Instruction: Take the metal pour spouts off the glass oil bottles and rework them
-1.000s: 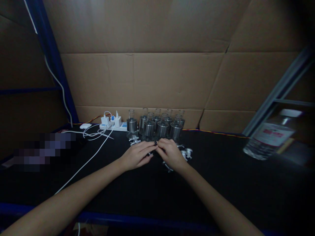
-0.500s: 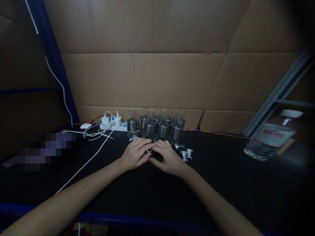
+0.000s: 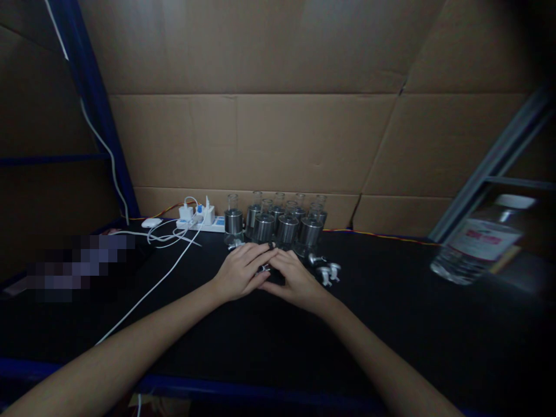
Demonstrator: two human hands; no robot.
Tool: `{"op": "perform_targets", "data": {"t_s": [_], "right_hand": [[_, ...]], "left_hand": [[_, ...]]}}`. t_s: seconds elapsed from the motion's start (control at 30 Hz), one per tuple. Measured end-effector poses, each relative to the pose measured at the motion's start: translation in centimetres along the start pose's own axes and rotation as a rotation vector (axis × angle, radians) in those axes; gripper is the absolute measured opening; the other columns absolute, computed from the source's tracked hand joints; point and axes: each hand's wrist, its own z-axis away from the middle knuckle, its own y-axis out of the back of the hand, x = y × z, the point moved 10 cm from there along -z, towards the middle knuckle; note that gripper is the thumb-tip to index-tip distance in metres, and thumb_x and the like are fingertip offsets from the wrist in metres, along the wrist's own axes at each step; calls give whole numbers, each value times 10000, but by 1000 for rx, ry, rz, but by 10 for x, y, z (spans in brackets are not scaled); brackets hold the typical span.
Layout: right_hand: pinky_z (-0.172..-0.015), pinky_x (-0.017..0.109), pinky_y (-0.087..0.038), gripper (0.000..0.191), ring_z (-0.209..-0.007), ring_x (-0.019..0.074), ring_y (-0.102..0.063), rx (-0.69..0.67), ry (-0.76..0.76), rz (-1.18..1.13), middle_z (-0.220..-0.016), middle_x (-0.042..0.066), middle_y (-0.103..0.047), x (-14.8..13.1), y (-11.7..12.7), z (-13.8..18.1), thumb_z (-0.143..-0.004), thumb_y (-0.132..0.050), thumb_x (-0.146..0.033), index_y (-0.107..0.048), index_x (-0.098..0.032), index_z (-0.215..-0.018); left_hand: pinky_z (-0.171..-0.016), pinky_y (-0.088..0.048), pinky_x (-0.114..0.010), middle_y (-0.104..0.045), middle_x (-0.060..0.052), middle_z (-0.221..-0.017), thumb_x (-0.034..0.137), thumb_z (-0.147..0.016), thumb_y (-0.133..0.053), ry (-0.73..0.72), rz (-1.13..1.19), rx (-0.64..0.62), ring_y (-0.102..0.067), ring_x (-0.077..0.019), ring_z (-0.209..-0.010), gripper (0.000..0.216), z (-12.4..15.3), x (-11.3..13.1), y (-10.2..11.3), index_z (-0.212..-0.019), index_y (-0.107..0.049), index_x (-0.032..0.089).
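Observation:
Both my hands meet at the middle of the black tabletop (image 3: 391, 324), just in front of a cluster of several metal-and-glass bottles (image 3: 278, 223). My left hand (image 3: 241, 269) and my right hand (image 3: 293, 278) have their fingers curled together around a small metal part (image 3: 263, 268) that glints between the fingertips. Most of that part is hidden by the fingers. A few loose silver caps (image 3: 325, 269) lie on the table right of my right hand.
A white power strip (image 3: 197, 220) with plugs and white cables (image 3: 160, 278) sits at the back left. A large clear water bottle (image 3: 478, 243) stands at the right. Cardboard walls (image 3: 278, 133) close off the back; a blue frame post (image 3: 87, 98) rises at the left.
My right hand has drawn slightly left and nearer to me, uncovering the loose caps on its right. The left hand stays put, fingers still meeting the right.

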Motion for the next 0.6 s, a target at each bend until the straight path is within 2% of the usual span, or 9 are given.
{"op": "perform_targets", "data": {"t_s": [0.17,0.4,0.5,0.6], "right_hand": [[-718,312,-320,221,-827,179,-488,56,-30,36,-879,38,-577,2,11,-1,-725,-542,-309,-504,-189,-907],[-674,304,-332,249,-718,166,-515,282,-154,79,-800,39,-580,19,39,5,-724,-534,-338,-508,-180,-915],[-667,300,-333,233,-706,166,-518,304,-176,82,-767,33,-578,24,41,7,-725,-528,-345,-519,-178,-887],[-663,296,-331,234,-697,162,-517,305,-190,79,-752,28,-575,26,40,7,-725,-524,-356,-523,-176,-875]], "left_hand": [[-889,-352,-353,-426,-117,-1169,328,-838,-325,81,36,39,-397,-213,-1074,429,1,-10,5,-1225,-338,142],[-851,-369,-312,-539,-59,-949,181,-840,-332,359,80,273,-473,-161,-947,233,12,-61,30,-974,-522,165],[-799,-388,-304,-566,-35,-875,155,-823,-360,427,71,288,-500,-157,-869,191,17,-80,31,-906,-531,175],[-769,-405,-300,-562,-39,-885,126,-790,-399,513,61,276,-512,-159,-847,221,24,-98,25,-983,-495,173]]}}
